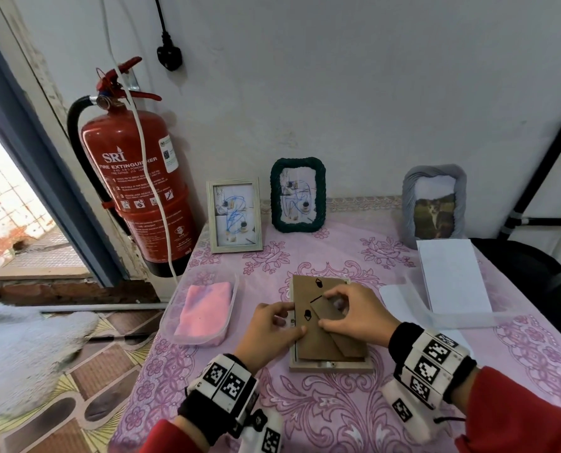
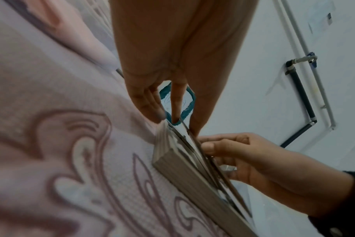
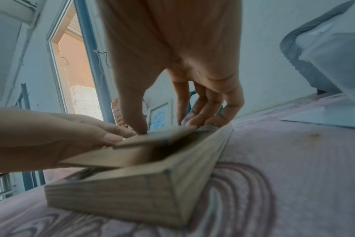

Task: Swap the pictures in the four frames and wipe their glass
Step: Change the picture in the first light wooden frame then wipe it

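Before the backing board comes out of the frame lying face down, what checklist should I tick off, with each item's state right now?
1. Wooden frame lies flat, face down on the tablecloth: ok.
2. Backing board freed along its left edge, which the right wrist view shows raised above the frame: ok.
3. Left hand grips that left edge: ok.
4. Right hand fingers on the board's folding stand: ok.
5. All retaining tabs turned clear: cannot tell.
6. Pink cloth ready in its container for the glass: ok.
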`<state>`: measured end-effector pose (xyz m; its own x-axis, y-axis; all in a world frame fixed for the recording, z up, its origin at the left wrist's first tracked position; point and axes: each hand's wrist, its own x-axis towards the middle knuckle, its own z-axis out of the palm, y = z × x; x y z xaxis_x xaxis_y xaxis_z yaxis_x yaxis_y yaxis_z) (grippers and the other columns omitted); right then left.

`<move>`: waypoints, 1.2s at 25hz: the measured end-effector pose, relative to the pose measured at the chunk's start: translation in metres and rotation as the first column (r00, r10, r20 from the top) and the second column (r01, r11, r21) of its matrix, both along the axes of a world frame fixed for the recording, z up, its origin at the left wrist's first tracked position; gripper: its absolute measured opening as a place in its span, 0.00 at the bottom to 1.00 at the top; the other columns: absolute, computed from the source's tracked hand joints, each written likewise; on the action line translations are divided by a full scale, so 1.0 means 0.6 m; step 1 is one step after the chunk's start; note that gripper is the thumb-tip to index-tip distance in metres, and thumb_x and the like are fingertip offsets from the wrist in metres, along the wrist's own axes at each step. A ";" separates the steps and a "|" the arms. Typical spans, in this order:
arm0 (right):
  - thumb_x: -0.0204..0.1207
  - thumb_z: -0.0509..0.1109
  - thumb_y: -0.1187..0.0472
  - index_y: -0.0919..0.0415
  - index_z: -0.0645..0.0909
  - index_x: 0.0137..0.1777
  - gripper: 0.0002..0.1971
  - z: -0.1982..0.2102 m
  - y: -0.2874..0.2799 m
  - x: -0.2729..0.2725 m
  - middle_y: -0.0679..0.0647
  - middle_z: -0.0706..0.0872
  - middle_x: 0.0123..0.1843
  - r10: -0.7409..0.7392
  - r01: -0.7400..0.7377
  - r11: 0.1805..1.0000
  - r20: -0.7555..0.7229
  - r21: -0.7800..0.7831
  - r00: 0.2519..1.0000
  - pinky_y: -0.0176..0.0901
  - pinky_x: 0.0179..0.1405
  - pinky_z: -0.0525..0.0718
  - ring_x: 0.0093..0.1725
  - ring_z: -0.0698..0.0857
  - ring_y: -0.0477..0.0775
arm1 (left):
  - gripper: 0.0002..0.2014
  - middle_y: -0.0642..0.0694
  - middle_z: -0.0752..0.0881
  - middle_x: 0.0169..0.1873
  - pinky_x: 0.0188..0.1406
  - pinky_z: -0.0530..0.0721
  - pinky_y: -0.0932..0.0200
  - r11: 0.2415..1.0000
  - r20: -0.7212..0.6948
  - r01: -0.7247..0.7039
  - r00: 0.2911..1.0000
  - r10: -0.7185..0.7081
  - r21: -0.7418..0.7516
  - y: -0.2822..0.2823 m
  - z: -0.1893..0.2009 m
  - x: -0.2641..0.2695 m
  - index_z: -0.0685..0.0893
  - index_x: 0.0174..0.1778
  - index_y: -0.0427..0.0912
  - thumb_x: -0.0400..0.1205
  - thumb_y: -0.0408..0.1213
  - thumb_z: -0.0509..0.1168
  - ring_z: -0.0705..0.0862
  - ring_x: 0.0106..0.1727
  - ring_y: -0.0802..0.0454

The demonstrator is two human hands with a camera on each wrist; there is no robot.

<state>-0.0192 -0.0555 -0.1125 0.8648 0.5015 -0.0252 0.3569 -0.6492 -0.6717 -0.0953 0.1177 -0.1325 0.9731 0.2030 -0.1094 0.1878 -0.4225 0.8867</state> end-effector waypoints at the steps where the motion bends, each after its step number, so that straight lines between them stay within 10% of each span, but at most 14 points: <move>1: 0.67 0.78 0.53 0.55 0.79 0.64 0.25 0.001 -0.002 -0.001 0.50 0.81 0.51 0.014 -0.014 0.999 -0.005 0.029 1.000 0.27 0.43 0.75 0.43 0.77 0.39 | 0.21 0.44 0.74 0.50 0.51 0.81 0.62 0.999 0.016 -0.022 1.000 0.023 -0.036 -0.002 0.000 -0.002 0.79 0.66 0.41 0.76 0.34 0.72 0.77 0.47 0.52; 5: 0.76 0.68 0.62 0.56 0.80 0.64 0.16 -0.001 -0.025 0.006 0.57 0.78 0.57 -0.125 0.121 0.991 0.087 0.048 0.988 0.43 0.58 0.79 0.55 0.79 0.53 | 0.19 0.44 0.80 0.39 0.38 0.82 0.62 0.948 0.041 -0.086 0.994 0.103 -0.306 0.002 0.009 -0.018 0.77 0.68 0.41 0.80 0.26 0.64 0.80 0.41 0.50; 11: 0.73 0.69 0.64 0.61 0.70 0.71 0.25 -0.017 -0.051 0.005 0.50 0.80 0.41 -0.156 0.142 0.983 -0.123 -0.114 0.980 0.46 0.50 0.81 0.50 0.83 0.58 | 0.21 0.41 0.77 0.39 0.52 0.84 0.44 0.902 0.024 -0.170 0.980 0.195 -0.396 0.028 0.010 -0.031 0.74 0.71 0.39 0.82 0.23 0.59 0.82 0.46 0.44; 20: 0.78 0.58 0.65 0.58 0.66 0.76 0.24 -0.014 -0.097 0.012 0.63 0.78 0.60 -0.241 0.221 0.939 -0.047 -0.263 0.969 0.50 0.57 0.79 0.55 0.82 0.63 | 0.23 0.46 0.79 0.36 0.31 0.78 0.73 0.953 0.000 -0.201 0.978 0.206 -0.225 0.034 -0.009 -0.027 0.70 0.75 0.39 0.83 0.22 0.56 0.79 0.38 0.53; 25: 0.80 0.56 0.65 0.57 0.64 0.76 0.23 -0.008 -0.103 0.011 0.62 0.72 0.63 -0.242 0.216 0.939 -0.065 -0.269 0.968 0.50 0.63 0.78 0.57 0.81 0.64 | 0.25 0.39 0.82 0.58 0.61 0.81 0.53 0.973 -0.045 -0.220 0.975 0.218 -0.063 0.030 -0.018 -0.030 0.66 0.78 0.41 0.83 0.24 0.55 0.81 0.58 0.44; 30: 0.81 0.56 0.63 0.56 0.62 0.77 0.24 -0.008 -0.105 0.009 0.62 0.71 0.63 -0.221 0.192 0.941 -0.073 -0.279 0.973 0.49 0.62 0.78 0.56 0.82 0.63 | 0.28 0.40 0.65 0.67 0.77 0.62 0.52 0.930 -0.097 -0.108 0.984 0.151 0.352 0.018 -0.008 -0.028 0.68 0.76 0.46 0.78 0.29 0.60 0.65 0.73 0.40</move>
